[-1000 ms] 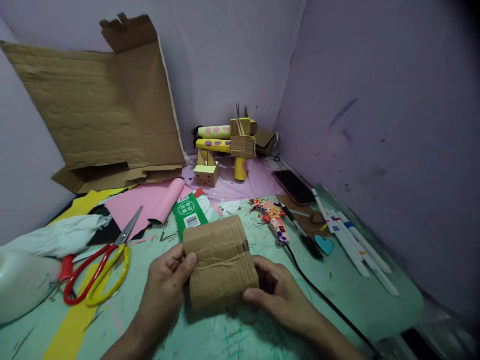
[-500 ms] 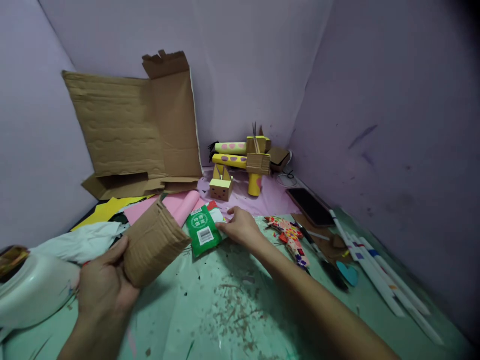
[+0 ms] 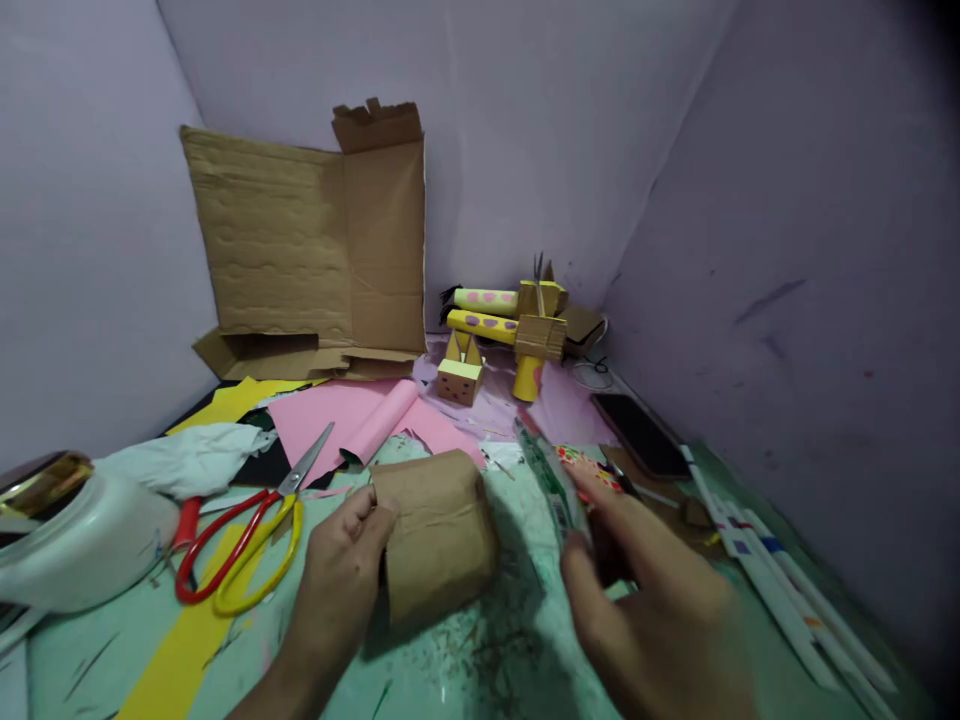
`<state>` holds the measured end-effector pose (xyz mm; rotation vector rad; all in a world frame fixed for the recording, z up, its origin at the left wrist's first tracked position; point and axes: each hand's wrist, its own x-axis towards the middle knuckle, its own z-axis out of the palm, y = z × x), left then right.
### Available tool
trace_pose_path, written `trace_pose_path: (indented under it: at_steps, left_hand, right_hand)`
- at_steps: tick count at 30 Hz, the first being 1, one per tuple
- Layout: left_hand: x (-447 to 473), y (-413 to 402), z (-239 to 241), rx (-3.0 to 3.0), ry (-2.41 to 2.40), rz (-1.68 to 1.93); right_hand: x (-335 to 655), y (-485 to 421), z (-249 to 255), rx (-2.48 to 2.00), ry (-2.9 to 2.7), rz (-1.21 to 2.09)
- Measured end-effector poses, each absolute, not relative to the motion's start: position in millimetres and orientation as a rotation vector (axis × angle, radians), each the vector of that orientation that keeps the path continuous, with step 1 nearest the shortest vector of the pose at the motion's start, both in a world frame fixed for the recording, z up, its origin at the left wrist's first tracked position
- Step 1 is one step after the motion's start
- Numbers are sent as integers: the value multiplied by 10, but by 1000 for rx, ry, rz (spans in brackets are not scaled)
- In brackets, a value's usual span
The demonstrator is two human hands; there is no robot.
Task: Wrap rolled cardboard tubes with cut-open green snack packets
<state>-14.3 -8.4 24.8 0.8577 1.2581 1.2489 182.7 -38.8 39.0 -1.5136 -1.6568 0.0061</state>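
Note:
My left hand point(image 3: 341, 560) grips a rolled piece of brown corrugated cardboard point(image 3: 439, 530) from its left side, holding it down on the green mat point(image 3: 480, 650). My right hand point(image 3: 645, 590) is blurred by motion at the right of the roll. It holds the green packet point(image 3: 551, 480) edge-on between thumb and fingers, a little above the mat and apart from the roll.
Red and yellow scissors point(image 3: 240, 535) lie left of the roll. Pink paper point(image 3: 352, 420), a yellow strip point(image 3: 176, 650), a white jar point(image 3: 75, 540), a flattened cardboard box point(image 3: 315, 240), cardboard models point(image 3: 510, 335), a phone point(image 3: 641, 435) and white sticks point(image 3: 780, 580) surround the mat.
My left hand brought the cardboard roll back to the middle of the mat. My right hand picked up the green packet and pulled it toward me.

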Motion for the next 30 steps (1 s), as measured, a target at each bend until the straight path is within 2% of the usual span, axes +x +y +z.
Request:
trace_pose_path:
  at_steps: [5,11,18,23,27,28,30]
  left_hand:
    - [19,-274,266,1066,1209,1281]
    - [-47,-317,162,945,860,1283]
    - [-68,-308,167,774,851,1314]
    - [-44,-257,149,815,977,1294]
    - [-51,-231,155,788,932,1300]
    - [-54,-226,163,765,933,1307]
    - [-62,-211,183,729,974,1330]
  right_hand:
    - [1243,-547,181,-1406,-1944,-292]
    - [942,-555,-36,-1253,-1919,-343]
    - [983,-609,-184,-1166,-2002,-361]
    - [1051,-616,-246,-1088,-1974,-218]
    - [1334,-510,-34,-1264,-1620,-152]
    - [1411,-461,16,-1331,-1553,-61]
    - [1537,-346,73,-1443,-1487,378]
